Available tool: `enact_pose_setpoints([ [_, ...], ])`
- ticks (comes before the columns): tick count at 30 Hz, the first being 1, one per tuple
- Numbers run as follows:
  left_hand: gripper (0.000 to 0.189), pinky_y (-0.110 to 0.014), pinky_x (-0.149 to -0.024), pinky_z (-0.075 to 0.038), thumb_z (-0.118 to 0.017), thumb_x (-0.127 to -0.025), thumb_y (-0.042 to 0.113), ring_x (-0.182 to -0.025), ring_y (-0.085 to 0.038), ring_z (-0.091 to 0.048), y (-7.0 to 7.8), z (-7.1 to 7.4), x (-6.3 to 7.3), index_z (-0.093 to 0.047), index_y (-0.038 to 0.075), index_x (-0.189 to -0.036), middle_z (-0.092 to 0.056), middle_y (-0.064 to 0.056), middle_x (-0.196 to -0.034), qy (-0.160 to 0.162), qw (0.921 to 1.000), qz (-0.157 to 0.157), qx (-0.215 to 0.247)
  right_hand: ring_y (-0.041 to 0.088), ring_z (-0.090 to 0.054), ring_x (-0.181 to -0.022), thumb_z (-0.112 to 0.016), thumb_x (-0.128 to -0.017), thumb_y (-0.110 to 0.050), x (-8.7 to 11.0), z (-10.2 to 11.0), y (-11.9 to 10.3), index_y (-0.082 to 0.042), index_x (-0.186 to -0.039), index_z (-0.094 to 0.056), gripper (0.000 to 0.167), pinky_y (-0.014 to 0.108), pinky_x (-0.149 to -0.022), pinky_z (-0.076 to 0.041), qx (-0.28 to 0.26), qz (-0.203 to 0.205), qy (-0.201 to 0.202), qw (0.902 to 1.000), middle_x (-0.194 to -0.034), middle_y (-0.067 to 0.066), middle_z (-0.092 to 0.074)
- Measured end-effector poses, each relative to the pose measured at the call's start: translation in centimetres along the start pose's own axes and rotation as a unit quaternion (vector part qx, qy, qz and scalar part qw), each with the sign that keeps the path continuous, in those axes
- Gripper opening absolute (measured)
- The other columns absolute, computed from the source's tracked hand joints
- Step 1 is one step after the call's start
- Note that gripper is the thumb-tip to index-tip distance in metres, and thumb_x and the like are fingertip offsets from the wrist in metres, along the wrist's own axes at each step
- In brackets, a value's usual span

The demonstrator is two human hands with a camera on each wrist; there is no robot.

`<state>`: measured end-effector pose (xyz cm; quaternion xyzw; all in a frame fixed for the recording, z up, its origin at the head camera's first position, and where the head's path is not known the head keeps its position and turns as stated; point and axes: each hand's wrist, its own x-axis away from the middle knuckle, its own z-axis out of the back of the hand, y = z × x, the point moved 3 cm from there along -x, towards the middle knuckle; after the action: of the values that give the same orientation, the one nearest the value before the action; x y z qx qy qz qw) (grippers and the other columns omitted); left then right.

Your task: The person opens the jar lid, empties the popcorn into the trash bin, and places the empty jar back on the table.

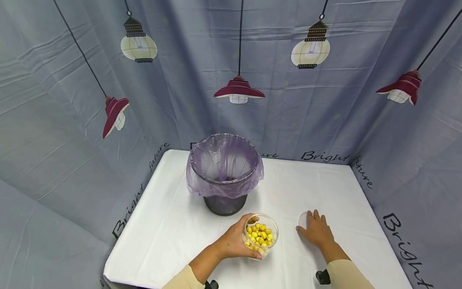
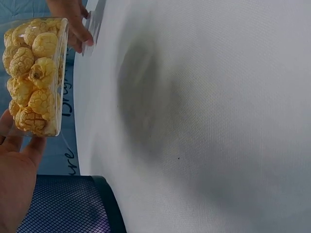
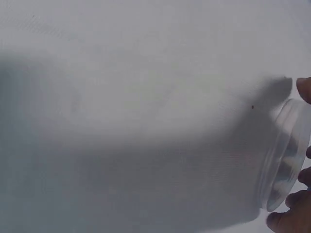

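Note:
My left hand grips a clear jar by its side, with the thumb at the front. Round yellow popcorn fills much of the jar, which is uncovered at the top. In the left wrist view the jar's clear wall is held above the white table. Over to the right, my right hand holds a clear round lid at its rim, close over the tabletop. In the right wrist view the thumb is at one edge of the lid and fingers are at the other.
A dark mesh bin with a purple bag over its rim stands behind the jar. The white table extends to a grey-blue curtain printed with lamps, at the back and sides.

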<state>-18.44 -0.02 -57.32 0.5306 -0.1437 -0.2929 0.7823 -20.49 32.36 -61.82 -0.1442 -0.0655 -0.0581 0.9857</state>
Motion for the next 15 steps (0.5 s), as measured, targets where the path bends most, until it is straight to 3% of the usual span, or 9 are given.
enact_pose_setpoints([
  [4, 0.112, -0.037, -0.113, -0.038, -0.095, -0.060, 0.044, -0.134, -0.015, -0.048, 0.0, 0.1, 0.1, -0.027, 0.039, -0.149, -0.049, 0.013, -0.143, -0.001, 0.9999, -0.004, -0.010, 0.065, -0.013, -0.138, -0.061, -0.093, -0.043, -0.6, 1.5, -1.0, 0.016, -0.146, -0.030, 0.085, 0.077, -0.105, -0.021, -0.028, 0.016, 0.007, 0.9995, -0.153, 0.042, -0.017],
  [8, 0.113, -0.037, -0.114, -0.038, -0.095, -0.060, 0.046, -0.135, -0.013, -0.047, 0.0, 0.2, 0.2, -0.026, 0.040, -0.149, -0.048, 0.014, -0.143, 0.001, 0.9997, -0.004, -0.022, 0.061, -0.016, -0.140, -0.054, -0.099, -0.043, -2.2, 4.4, -3.4, 0.015, -0.149, -0.025, 0.082, 0.070, -0.111, -0.020, -0.091, 0.030, 0.013, 0.9953, -0.155, 0.038, -0.016],
  [15, 0.113, -0.038, -0.114, -0.038, -0.095, -0.060, 0.046, -0.135, -0.014, -0.047, 0.0, 0.4, 0.5, -0.026, 0.039, -0.149, -0.049, 0.014, -0.143, 0.007, 0.9996, -0.006, -0.028, 0.047, -0.035, -0.140, -0.047, -0.103, -0.046, -5.2, 9.8, -9.3, -0.001, -0.156, -0.026, 0.072, 0.060, -0.110, -0.035, -0.185, 0.051, 0.014, 0.9814, -0.156, 0.027, -0.031],
])
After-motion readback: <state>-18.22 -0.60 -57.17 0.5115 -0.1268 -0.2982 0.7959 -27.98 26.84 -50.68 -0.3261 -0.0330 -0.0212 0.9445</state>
